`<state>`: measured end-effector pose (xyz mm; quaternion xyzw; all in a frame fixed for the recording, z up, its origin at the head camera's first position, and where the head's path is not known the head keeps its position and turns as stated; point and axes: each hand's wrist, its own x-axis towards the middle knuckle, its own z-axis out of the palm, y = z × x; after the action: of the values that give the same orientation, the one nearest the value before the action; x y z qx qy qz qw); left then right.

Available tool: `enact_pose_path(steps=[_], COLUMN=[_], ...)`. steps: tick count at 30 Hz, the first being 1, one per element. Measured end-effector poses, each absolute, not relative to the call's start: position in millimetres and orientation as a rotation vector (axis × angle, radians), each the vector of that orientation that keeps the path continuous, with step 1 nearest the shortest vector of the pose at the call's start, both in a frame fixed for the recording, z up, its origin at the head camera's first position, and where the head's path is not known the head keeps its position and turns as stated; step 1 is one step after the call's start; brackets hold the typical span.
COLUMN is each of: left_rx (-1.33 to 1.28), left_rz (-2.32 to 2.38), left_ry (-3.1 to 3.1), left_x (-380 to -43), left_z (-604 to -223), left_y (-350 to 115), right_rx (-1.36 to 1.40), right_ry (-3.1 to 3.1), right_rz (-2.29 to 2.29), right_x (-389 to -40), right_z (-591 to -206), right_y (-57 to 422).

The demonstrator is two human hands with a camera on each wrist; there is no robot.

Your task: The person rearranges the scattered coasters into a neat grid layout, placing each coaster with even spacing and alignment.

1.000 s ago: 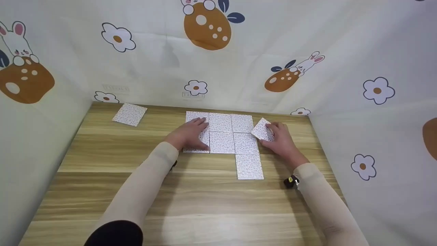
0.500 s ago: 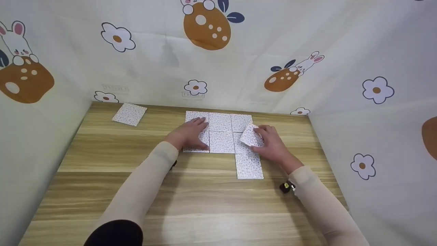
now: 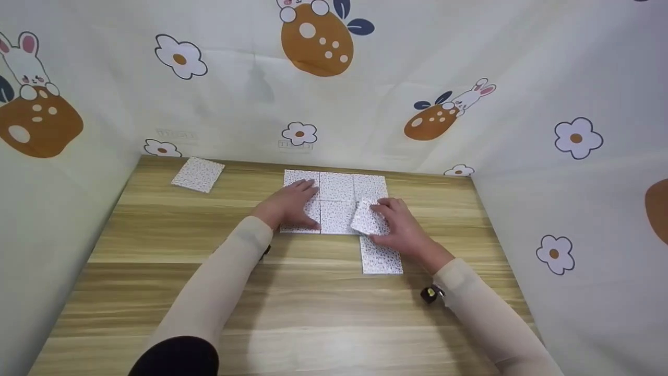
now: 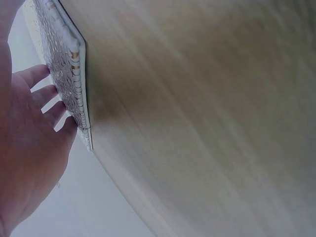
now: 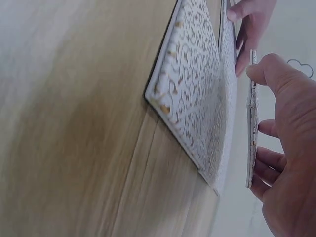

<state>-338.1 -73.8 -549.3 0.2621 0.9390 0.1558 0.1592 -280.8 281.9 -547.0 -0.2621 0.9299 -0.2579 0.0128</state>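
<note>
My right hand (image 3: 404, 230) pinches a thin, square white tile (image 3: 368, 219) with a speckled pattern by its edges. In the right wrist view the held tile (image 5: 252, 123) stands off the others, thumb on one edge and fingers on the opposite one. It partly covers the block of matching tiles (image 3: 336, 186), laid edge to edge in two rows. One more tile (image 3: 383, 258) extends the block toward me at its right end. With fingers spread, my left hand (image 3: 292, 204) rests on the left-end tiles, hiding much of them; its fingertips touch a patterned surface (image 4: 59, 64) in the left wrist view.
A single matching tile (image 3: 198, 175) lies at an angle near the back left of the wooden table (image 3: 323, 313). Pale printed curtains (image 3: 250, 104) close in the back and both sides. A dark rounded object (image 3: 175, 357) shows at the lower left.
The right hand has carried its tile leftward and slightly toward me, from beside the block's right edge to over its right-end tiles. The left hand has stayed where it was.
</note>
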Motion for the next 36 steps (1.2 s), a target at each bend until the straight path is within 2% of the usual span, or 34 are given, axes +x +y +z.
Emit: enact_pose_path(steps=[28, 36], left_rx=[0.804, 0.78], left_rz=[0.435, 0.45], left_ry=[2.73, 2.735], left_x=[-338, -336], left_z=[-551, -552], left_y=[-74, -74], right_rx=[-1.215, -1.226], right_ry=[2.811, 2.776], right_rz=[-0.606, -0.587], right_x=[-249, -243], right_z=[-549, -548], right_y=[229, 218])
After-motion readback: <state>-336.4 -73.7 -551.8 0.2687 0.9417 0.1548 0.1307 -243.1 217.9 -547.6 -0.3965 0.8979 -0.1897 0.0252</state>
